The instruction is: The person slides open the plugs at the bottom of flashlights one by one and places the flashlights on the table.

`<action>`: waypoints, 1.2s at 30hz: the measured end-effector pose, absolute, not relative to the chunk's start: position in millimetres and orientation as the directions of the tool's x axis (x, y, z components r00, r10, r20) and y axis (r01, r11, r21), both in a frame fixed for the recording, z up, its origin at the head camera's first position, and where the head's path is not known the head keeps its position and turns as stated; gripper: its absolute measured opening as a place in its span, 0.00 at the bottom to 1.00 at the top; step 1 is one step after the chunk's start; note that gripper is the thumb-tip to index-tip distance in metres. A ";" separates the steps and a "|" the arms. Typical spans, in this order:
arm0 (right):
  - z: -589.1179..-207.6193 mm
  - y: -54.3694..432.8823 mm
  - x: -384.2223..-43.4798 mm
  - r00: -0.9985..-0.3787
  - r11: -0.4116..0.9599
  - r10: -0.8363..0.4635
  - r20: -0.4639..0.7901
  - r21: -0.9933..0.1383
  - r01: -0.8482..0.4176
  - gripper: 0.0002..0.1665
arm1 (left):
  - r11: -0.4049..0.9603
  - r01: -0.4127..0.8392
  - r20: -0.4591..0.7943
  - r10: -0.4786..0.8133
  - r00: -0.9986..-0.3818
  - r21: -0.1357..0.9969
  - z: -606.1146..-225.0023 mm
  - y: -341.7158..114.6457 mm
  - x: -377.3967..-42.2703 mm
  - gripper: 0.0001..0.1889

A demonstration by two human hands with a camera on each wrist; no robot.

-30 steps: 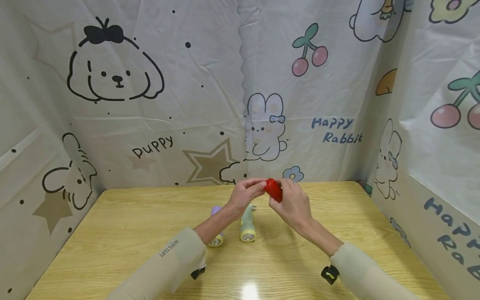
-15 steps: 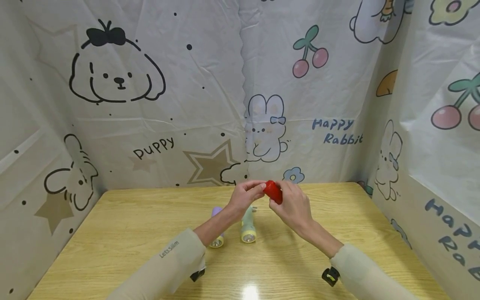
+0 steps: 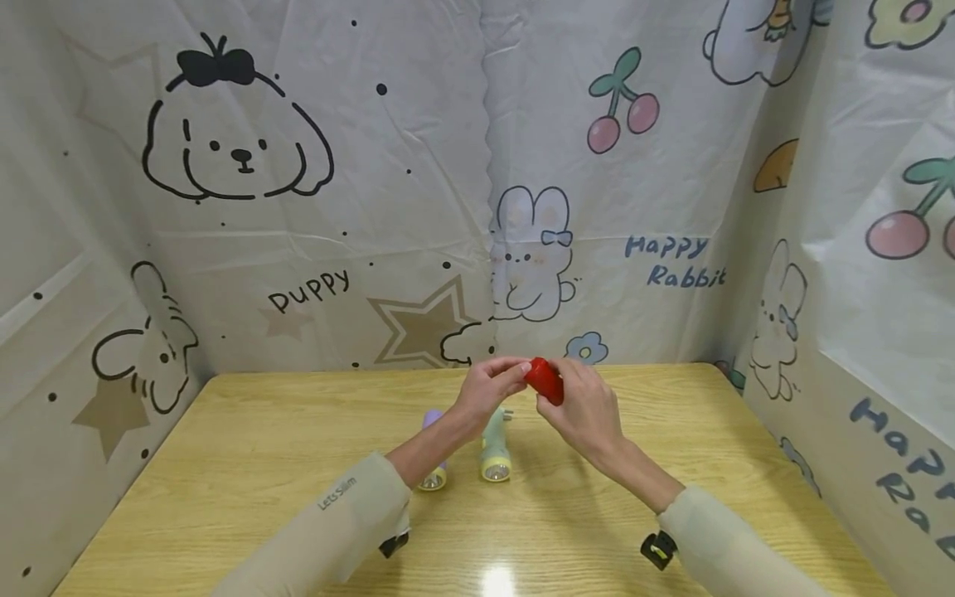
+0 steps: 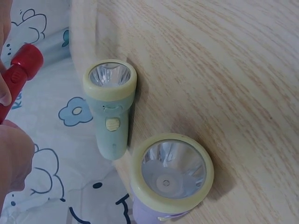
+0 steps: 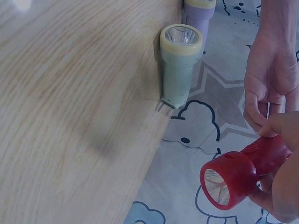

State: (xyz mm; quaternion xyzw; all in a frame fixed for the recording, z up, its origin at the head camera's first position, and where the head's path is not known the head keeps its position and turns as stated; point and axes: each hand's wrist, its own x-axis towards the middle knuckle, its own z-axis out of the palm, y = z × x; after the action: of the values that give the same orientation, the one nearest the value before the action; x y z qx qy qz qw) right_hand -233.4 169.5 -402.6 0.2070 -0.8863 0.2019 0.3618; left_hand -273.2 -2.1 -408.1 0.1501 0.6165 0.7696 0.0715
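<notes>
A red flashlight is held above the far part of the table between both hands. My right hand grips its body, thumb and fingers on either side, as the right wrist view shows. My left hand pinches the other end with thumb and fingertips. The red lens end faces down and left in the right wrist view. Beneath the hands lie a green flashlight with a yellow rim and a purple flashlight, partly hidden by my left forearm in the head view.
The wood-grain table reaches back to a hanging cloth printed with cartoon animals, which also stands at both sides. Two metal prongs stick out at the tail of the green flashlight. A black wrist device sits at the right sleeve.
The head view has shifted very slightly. Both hands keep the same hold on the red flashlight, and the other two flashlights stay where they were.
</notes>
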 end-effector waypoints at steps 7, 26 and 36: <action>-405.1 170.4 -233.3 -0.664 0.839 -0.228 0.712 -0.203 -0.505 0.24 | -0.214 0.077 0.138 0.287 -0.948 0.974 -413.5 -1.3 -274.5 0.16; -401.7 170.0 -232.2 -0.656 0.832 -0.239 0.716 -0.197 -0.519 0.25 | -0.172 0.069 0.113 0.262 -0.958 0.983 -408.1 -1.0 -274.0 0.16; -402.0 170.1 -232.5 -0.649 0.834 -0.238 0.723 -0.190 -0.518 0.26 | -0.176 0.055 0.099 0.256 -0.962 0.983 -406.0 0.3 -274.5 0.14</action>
State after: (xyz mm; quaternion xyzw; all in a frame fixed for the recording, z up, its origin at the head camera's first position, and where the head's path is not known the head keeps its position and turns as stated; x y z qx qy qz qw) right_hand -232.5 170.1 -402.0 0.2129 -0.8871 0.1938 0.3607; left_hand -274.5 0.3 -406.0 0.1216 0.6385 0.7571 0.0664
